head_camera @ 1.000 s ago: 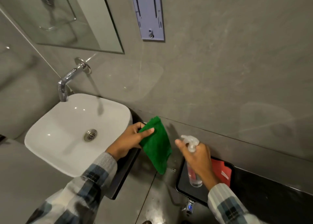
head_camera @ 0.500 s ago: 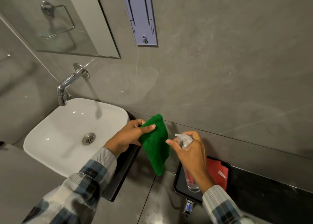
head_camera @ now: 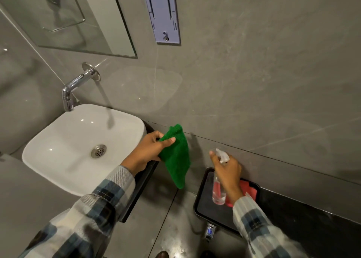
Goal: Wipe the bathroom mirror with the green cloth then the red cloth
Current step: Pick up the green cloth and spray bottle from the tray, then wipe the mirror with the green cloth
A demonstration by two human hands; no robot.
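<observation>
My left hand (head_camera: 148,152) pinches the green cloth (head_camera: 176,160), which hangs folded in the air just right of the sink. My right hand (head_camera: 227,170) grips a clear spray bottle (head_camera: 218,191) with pinkish liquid and a white trigger head, held upright above a black tray (head_camera: 205,209). The red cloth (head_camera: 249,189) lies in that tray, partly hidden behind my right wrist. The mirror (head_camera: 82,17) hangs on the wall at the upper left, above the tap.
A white basin (head_camera: 64,148) with a chrome tap (head_camera: 72,91) sits at left on a dark shelf. A pale lilac wall bracket (head_camera: 164,13) hangs right of the mirror. A black counter (head_camera: 312,214) runs along the lower right.
The view has tilted down a little. Both hands stay close together; the bottle has been held up over the tray, and the green cloth has barely shifted.
</observation>
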